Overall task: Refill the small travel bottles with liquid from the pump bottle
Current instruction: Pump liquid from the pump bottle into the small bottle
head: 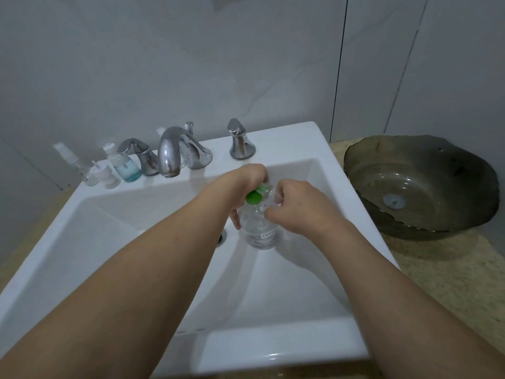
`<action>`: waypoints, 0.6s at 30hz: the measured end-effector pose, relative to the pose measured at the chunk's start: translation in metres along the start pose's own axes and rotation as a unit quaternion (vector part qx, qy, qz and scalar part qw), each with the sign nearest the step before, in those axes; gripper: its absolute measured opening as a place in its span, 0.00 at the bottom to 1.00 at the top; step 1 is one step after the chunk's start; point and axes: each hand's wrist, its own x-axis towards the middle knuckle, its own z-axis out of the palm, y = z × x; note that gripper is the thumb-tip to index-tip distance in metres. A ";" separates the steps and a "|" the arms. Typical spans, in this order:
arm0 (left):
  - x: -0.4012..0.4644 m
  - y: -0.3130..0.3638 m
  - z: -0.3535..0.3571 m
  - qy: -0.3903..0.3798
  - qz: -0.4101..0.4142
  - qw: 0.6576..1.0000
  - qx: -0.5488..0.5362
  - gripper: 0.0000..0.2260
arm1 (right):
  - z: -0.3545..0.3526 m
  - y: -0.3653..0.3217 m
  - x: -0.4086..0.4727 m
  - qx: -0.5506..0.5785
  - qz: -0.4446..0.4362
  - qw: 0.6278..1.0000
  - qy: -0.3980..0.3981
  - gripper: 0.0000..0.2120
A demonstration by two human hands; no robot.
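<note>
Pump bottle held upright over the sink — both hands at its neck.

The clear bottle, about part-filled with colourless liquid, is probably light, rigid plastic and likely slick if wet; the safest hold is low round the body, since the green pump head would turn or sink under load. The left hand comes from above, its fingers curled down the bottle's left side and its thumb hidden. The right hand is clenched at the bottle's right shoulder, fingers pinching something clear beside the pump — whether a small travel bottle or part of the pump cannot be told. Other travel bottles stand grouped on the sink's back ledge, left of the tap.
</note>
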 end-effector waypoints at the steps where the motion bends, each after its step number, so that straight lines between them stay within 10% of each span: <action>1: 0.000 0.000 0.000 0.002 0.000 1.000 0.001 0.16 | 0.000 0.000 0.000 0.002 0.002 1.000 -0.001 0.11; 18: -0.003 0.004 -0.009 -0.005 -0.002 1.000 -0.011 0.22 | -0.005 -0.003 -0.001 0.009 -0.008 1.000 0.027 0.13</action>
